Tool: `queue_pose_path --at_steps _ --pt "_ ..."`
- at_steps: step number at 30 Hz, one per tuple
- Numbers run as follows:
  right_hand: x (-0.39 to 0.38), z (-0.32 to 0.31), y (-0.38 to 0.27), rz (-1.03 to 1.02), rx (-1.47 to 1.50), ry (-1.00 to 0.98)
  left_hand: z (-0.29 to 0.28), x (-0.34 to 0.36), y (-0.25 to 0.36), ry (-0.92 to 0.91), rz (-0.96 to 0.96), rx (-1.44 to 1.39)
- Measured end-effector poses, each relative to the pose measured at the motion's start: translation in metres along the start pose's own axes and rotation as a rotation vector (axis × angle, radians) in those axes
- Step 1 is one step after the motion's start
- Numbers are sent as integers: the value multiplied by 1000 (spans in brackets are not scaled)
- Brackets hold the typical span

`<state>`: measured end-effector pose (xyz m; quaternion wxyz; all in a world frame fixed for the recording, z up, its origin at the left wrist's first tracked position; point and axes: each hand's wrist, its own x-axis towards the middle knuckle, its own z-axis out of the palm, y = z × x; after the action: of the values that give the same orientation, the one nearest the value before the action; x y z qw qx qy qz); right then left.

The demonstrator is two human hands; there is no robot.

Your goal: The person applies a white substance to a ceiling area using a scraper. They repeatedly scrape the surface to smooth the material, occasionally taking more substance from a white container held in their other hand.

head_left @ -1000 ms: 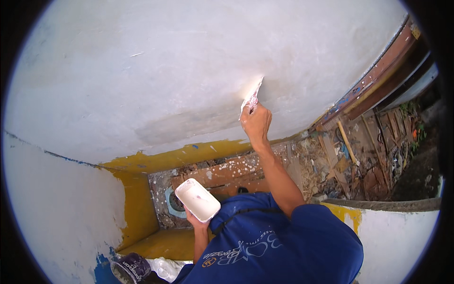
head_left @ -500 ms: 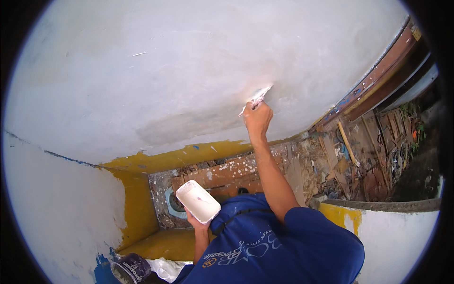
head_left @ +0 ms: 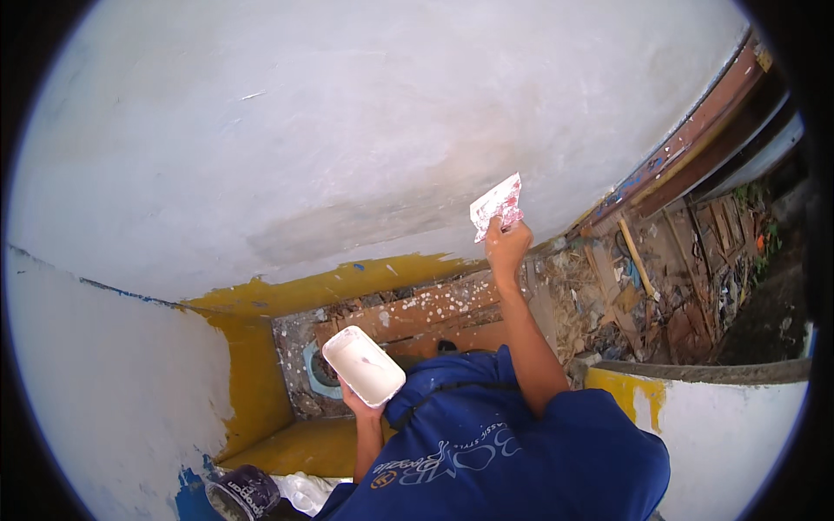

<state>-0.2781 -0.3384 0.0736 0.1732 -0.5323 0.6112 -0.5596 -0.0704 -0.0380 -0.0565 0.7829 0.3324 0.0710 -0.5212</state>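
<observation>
My right hand [head_left: 506, 247] is closed on the handle end of a putty scraper [head_left: 498, 207], whose flat blade is smeared with white paste and shows reddish patches. The blade stands up in front of the whitish wall [head_left: 365, 130]; whether it touches the wall I cannot tell. Lower and to the left, my left hand [head_left: 360, 402] grips a white rectangular tub [head_left: 365, 366] from below, close to my body. The tub tilts a little, and pale paste coats its inside. A greyer damp-looking band [head_left: 339, 227] runs along the wall left of the scraper.
Yellow paint [head_left: 321, 285] edges the wall's bottom. A dark bucket [head_left: 243, 493] stands at lower left beside a white plastic bag [head_left: 304, 493]. A light-blue basin-like thing [head_left: 320, 373] is behind the tub. Boards and debris [head_left: 660, 295] lie at right, beyond a low wall [head_left: 712, 425].
My right hand has moved right and down with the scraper, and the blade has turned so its flat face shows. My left hand and the tub have stayed nearly still.
</observation>
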Motion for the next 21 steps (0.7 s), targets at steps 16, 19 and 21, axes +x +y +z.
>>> queue_pose_path --at_steps 16,19,21 --pt "-35 52 -106 -64 242 -260 7 -6 5 -13 38 -4" --pt "-29 34 -96 -17 309 -250 9 -6 6 21 28 -39" --pt "-20 25 -83 15 186 -119 9 -8 7 0 39 -17"
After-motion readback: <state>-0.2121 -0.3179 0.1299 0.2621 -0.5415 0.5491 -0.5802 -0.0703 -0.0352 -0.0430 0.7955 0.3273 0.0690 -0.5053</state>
